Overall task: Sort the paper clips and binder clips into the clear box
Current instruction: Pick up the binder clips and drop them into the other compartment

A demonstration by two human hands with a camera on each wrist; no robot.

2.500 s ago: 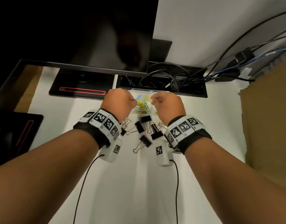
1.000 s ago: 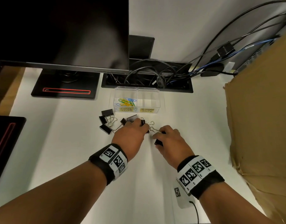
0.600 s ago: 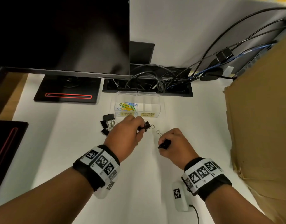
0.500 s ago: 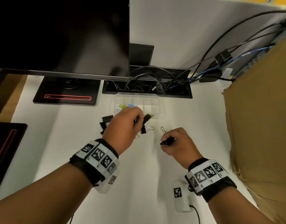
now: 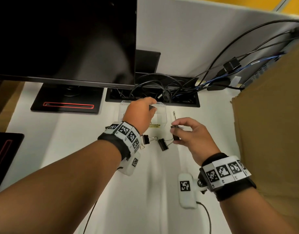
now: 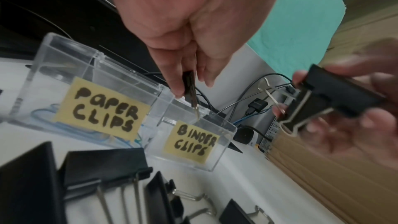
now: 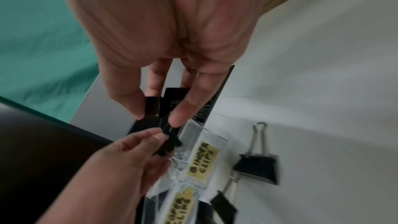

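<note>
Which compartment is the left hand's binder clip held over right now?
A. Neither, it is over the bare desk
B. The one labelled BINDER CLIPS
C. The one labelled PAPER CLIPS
B: in the left wrist view the left hand pinches a binder clip that hangs above the compartment labelled BINDER CLIPS.

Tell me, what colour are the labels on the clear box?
Yellow, with black handwriting. The labels show best in the left wrist view.
</note>
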